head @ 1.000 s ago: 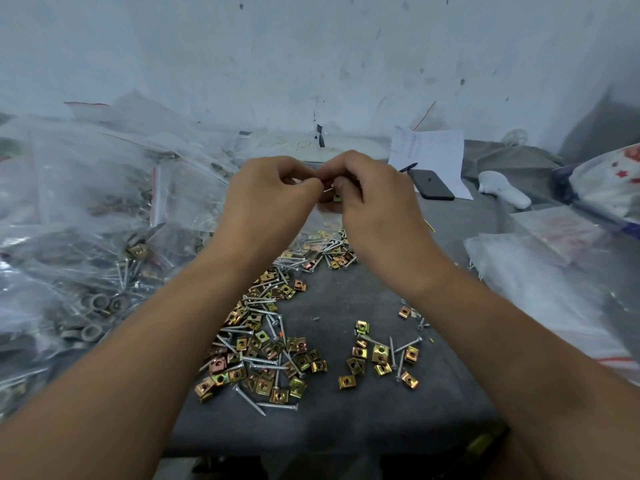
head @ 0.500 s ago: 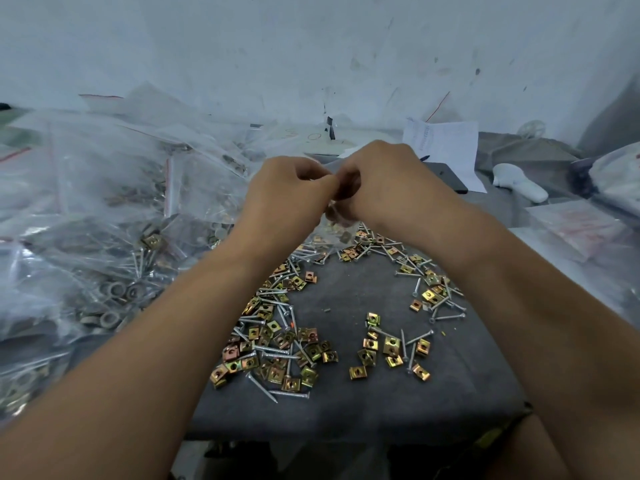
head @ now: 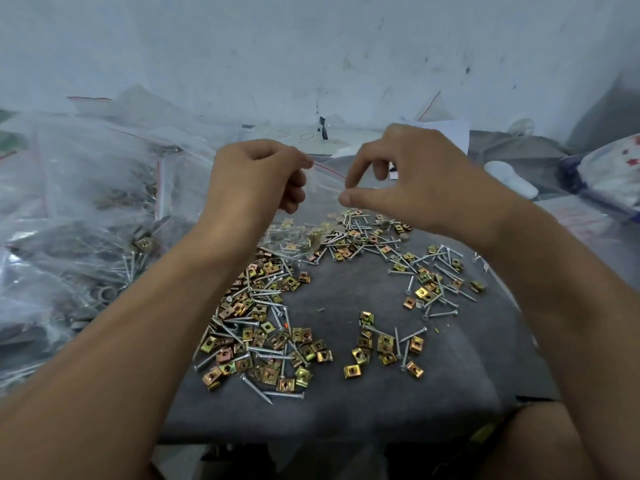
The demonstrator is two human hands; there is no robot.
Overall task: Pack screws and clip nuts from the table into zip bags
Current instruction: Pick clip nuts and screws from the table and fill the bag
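Up at twelve o'clock, the left hand [head: 256, 178] pinches the zip bag [head: 322, 188] by its red strip, likely to keep it steady. The right hand [head: 408, 181] pinches its other edge. Screws [head: 263, 355] and clip nuts [head: 384, 344] lie below at six o'clock, waiting.

Filled bags [head: 86, 216] lie left of screws [head: 263, 327].

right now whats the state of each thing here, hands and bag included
left hand: pinching the zip bag's top edge
right hand: thumb and forefinger pinching the bag's top edge
zip bag: held up above the table, some parts inside
screws and clip nuts: loose, scattered on the table
packed bags: piled at the left
table: gray-covered
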